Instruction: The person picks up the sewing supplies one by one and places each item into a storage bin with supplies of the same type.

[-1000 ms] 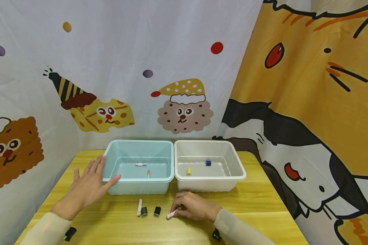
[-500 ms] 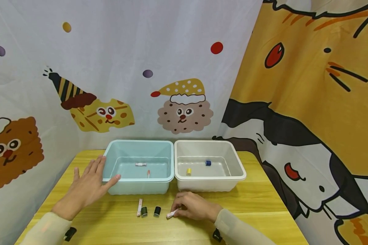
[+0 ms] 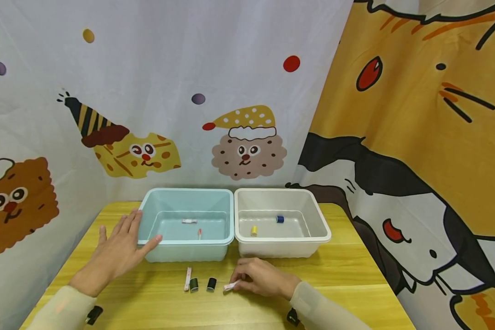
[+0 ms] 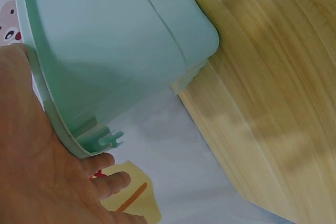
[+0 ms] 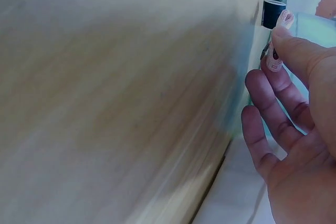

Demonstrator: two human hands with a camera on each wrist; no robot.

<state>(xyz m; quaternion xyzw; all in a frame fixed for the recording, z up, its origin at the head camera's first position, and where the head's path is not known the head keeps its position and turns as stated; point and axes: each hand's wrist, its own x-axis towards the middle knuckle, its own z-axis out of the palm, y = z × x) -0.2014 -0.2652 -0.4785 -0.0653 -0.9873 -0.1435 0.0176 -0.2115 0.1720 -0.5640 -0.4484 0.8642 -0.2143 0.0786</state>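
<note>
The right hand (image 3: 264, 278) is pinching a small folded white strip (image 3: 230, 287) between thumb and index finger, its other fingers bending loosely. The strip is sticking out toward the table's left edge, in front of the white bin (image 3: 280, 250); whether its underside is touching the table (image 3: 156, 305) is hard to tell, since the hand is covering part of it. The left hand (image 3: 117, 250) is spreading its fingers nearly straight and resting against the rim of the blue bin (image 3: 185, 252) at the near-left corner, with no small thing in its grasp.

Between the hands, in front of the blue bin, a second white strip (image 3: 187, 279) is lying lengthwise just beside a dark green spool (image 3: 194, 285), and a black spool (image 3: 211, 284) is standing near, on the side toward the table's right edge.

The two bins are sitting side by side along the table's far edge. Inside the blue bin, a pale strip (image 3: 189, 221) and a small orange-and-white piece (image 3: 200, 234) are lying on the floor. In the white bin, a yellow spool (image 3: 254, 231) is sitting toward the near-left corner and a blue spool (image 3: 280, 219) about mid-floor. A printed curtain (image 3: 247, 73) is hanging beyond the far edge.
</note>
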